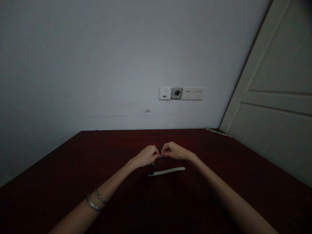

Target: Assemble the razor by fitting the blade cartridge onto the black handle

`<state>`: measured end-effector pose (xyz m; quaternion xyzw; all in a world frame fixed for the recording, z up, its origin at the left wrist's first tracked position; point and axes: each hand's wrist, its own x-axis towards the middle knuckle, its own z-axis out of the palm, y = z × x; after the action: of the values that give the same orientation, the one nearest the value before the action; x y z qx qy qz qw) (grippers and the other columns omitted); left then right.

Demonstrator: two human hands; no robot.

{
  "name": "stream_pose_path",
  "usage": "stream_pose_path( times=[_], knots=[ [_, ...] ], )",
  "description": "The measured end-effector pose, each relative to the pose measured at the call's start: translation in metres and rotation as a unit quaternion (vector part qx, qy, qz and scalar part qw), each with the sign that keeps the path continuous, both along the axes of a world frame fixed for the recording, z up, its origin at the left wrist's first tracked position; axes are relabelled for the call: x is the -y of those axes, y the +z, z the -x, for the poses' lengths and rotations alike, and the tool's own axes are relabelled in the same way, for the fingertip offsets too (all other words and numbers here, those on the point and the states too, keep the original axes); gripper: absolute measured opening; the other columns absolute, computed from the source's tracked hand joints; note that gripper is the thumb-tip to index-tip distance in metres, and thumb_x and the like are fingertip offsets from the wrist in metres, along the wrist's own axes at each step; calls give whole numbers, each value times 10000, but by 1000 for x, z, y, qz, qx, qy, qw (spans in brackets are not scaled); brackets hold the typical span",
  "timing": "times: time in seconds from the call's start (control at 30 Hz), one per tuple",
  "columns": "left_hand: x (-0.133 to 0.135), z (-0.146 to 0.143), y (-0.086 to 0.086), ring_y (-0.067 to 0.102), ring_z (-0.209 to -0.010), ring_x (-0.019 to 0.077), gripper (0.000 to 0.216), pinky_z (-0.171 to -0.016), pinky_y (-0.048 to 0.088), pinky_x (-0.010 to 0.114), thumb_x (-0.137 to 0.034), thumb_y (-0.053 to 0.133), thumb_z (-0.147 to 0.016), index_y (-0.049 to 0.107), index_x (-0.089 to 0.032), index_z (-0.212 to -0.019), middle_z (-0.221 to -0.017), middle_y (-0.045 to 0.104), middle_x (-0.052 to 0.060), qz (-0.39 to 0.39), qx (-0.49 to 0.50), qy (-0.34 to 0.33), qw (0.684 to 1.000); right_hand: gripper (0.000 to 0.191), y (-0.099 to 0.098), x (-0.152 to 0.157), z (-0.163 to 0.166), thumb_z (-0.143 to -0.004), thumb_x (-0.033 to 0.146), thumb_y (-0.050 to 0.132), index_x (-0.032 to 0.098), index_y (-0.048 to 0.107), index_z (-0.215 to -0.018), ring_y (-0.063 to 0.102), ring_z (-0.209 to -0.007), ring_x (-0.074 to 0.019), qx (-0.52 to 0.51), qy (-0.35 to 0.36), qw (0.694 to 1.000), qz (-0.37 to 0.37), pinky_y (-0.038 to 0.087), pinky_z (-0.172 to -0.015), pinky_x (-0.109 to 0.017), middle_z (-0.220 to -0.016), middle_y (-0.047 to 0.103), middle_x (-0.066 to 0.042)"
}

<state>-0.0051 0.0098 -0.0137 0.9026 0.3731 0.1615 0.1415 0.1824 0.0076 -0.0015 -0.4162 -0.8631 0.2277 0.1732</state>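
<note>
Over the middle of the table, my left hand [147,156] and my right hand [174,151] are close together, their fingertips pinched on a small pale strip [160,156]. Only a short piece of this strip shows between them; the fingers cover the rest. A grey-and-dark end piece [153,164] hangs just under my left fingers, and whether it belongs to the same strip I cannot tell. Nearer to me, a flat pale strap [167,171] lies on the table, with a dark patch at its left end and a small hole at its right end.
The dark red table [117,143] runs back to a pale wall [97,58]. Sockets [192,94] and a grey wall plate [176,93] sit above it. On the right stands a panelled door [275,97], with a thin printed strip [218,132] at the table's back right corner.
</note>
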Motion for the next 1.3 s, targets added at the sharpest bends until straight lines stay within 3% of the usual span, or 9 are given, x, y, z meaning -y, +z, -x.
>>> stream_pose_path(
  times=[0.2,0.33,0.5,0.7,0.9,1.3],
  knots=[
    [-10,-4,0,585,-827,179,239,-741,421,259,-298,529,-793,659,-143,-921,-891,631,70,3,20,-20,1000,161,-2,-13,-23,-726,170,544,112,690,-763,548,-639,-128,-30,-51,998,-11,399,-594,-220,-713,653,-48],
    [-20,-14,-12,542,-976,228,370,-835,409,304,-322,618,-731,597,-124,-1043,-1032,598,109,-26,-4,-16,1000,155,-15,-26,-41,-741,207,555,113,677,-757,555,-664,-140,-47,-97,994,-32,414,-626,-236,-730,641,-56],
    [-30,-31,-28,518,-1013,273,539,-835,411,344,-387,668,-681,521,-106,-1116,-1098,570,141,-48,-59,3,997,126,-31,-34,-42,-746,194,566,125,670,-757,555,-771,-155,-32,-91,992,-78,417,-724,-249,-823,608,-67],
    [-33,-37,-29,536,-1005,274,503,-824,417,338,-369,654,-697,513,-114,-1107,-1098,579,136,-35,-75,11,997,116,-43,-38,-39,-760,173,559,134,667,-743,533,-797,-153,-10,-69,991,-111,405,-765,-253,-843,563,-62],
    [-35,-35,-30,529,-1052,244,496,-879,402,321,-270,621,-724,474,-117,-1173,-1160,562,133,-14,-47,0,999,100,-51,-39,-37,-761,165,563,142,659,-743,522,-824,-157,-1,-86,991,-100,397,-786,-266,-872,549,-60],
    [-37,-31,-34,546,-1037,240,536,-865,405,307,-313,625,-717,450,-156,-1200,-1139,576,115,0,-46,-1,999,117,-55,-37,-32,-744,120,551,148,661,-715,523,-818,-154,2,-81,993,-82,398,-776,-261,-862,537,-51]
  ],
)
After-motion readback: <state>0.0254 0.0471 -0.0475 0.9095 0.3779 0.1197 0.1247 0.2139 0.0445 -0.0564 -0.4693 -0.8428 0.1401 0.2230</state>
